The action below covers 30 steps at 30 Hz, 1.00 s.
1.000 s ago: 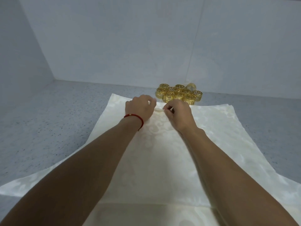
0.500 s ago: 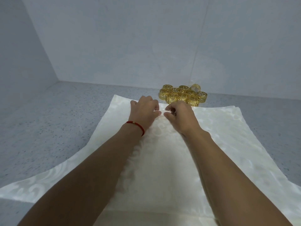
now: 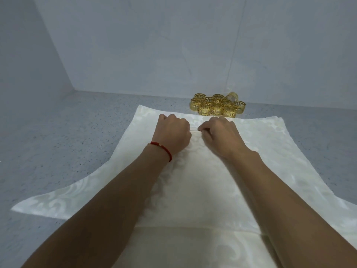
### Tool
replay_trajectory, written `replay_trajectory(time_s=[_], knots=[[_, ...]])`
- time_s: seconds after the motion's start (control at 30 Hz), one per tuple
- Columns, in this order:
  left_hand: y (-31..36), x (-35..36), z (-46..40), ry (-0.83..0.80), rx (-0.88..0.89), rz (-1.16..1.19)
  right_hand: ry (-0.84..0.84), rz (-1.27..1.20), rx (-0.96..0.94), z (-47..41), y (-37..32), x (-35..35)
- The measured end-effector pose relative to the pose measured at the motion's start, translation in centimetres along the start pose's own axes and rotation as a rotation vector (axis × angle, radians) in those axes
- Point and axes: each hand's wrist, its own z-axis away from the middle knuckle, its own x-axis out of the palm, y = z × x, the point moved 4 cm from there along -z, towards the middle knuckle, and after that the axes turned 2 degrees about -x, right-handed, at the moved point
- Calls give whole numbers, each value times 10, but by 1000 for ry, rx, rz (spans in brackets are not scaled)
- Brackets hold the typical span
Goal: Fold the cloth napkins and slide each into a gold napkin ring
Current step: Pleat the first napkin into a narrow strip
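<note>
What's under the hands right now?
Cream napkin lies under both hands, bunched between the left hand and right hand. Whether more napkins lie beneath is hidden. Gold rings sit beyond, uncovered.

We have one head-worn view, looking forward and down over both forearms, close above the grey surface (image 3: 58, 136), facing the wall (image 3: 154, 45) behind.
</note>
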Motion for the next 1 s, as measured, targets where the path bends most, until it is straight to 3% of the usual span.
replay_trajectory(time_s=[0.1,0.33,0.57,0.77,0.83,1.0], knots=[[-1,6,2,68,-107,85,96,-103,98,1,3,3],[-7,13,0,47,-119,120,50,-55,141,-2,8,5],[-10,-4,3,49,-43,-29,73,61,15,2,-3,-8],[-5,-14,14,-18,59,-118,-59,184,-78,10,-7,-14],[-3,-16,17,-67,38,-58,-86,117,-35,12,-6,-17],[-13,-9,17,10,-186,247,-39,-17,76,11,-1,-8]])
